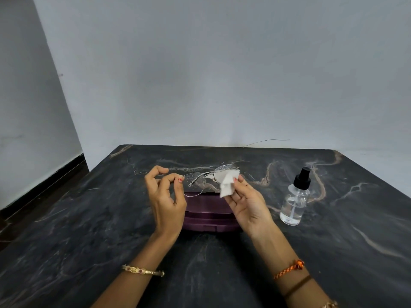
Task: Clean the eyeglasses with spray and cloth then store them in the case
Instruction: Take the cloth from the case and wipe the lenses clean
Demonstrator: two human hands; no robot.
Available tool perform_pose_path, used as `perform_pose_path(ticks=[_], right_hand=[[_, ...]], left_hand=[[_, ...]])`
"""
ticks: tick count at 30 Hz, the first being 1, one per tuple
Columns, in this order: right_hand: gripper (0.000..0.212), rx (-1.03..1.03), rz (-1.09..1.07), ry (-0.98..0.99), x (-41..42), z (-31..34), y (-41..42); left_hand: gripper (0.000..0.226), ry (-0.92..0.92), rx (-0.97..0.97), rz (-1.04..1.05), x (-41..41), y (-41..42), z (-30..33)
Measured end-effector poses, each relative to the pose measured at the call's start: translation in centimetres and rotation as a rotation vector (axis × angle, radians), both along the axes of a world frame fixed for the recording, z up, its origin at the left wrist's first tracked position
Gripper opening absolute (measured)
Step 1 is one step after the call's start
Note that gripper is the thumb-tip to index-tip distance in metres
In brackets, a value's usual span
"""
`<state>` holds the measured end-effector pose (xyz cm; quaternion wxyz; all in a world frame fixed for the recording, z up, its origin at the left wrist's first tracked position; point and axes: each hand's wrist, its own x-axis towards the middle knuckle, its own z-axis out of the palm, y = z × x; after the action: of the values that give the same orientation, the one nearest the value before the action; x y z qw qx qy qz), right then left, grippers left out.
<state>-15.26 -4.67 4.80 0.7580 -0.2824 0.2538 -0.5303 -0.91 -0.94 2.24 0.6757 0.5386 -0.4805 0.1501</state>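
The left hand (165,196) is up over the table, thumb and forefinger pinched on the left end of the glasses (198,180) where the temple meets the rim, other fingers curled loosely behind. The glasses hang in the air between both hands, thin metal frame, lenses speckled with droplets. Across from it, the right hand (246,201) grips a small white cloth (226,185), thumb on the near side and fingers behind, and the cloth is pressed against the right lens, covering its lower part. Both hands are clamped on something, then: left on the frame, right on the cloth.

Directly below the glasses, partly hidden by the hands, sits the dark purple case (209,215) on the table (89,230); whether its lid is up or down I cannot tell. Just right of the right hand stands the spray bottle (293,203), upright, clear with a black pump top, apart from the case. A gold bangle (142,270) rings the left wrist, an orange braided thread (289,268) the right.
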Motion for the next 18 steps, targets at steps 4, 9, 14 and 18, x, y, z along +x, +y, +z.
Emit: perform_pose_path(ticks=[4,9,14,18], right_hand=[[0.008,0.032,0.018,-0.008,0.0,-0.4,0.1],[0.007,0.01,0.062,0.021,-0.4,-0.1,0.2],[0.011,0.016,0.141,0.011,-0.5,0.3,0.2],[0.013,0.018,0.11,-0.064,-0.8,0.7,0.0]], left_hand=[[0.012,-0.007,0.013,-0.034,-0.2,0.1,-0.3],[0.011,-0.014,0.011,-0.051,-0.1,0.1,-0.2],[0.014,-0.013,0.016,-0.06,-0.1,0.0,-0.3],[0.013,-0.028,0.013,-0.072,-0.2,0.1,-0.1]])
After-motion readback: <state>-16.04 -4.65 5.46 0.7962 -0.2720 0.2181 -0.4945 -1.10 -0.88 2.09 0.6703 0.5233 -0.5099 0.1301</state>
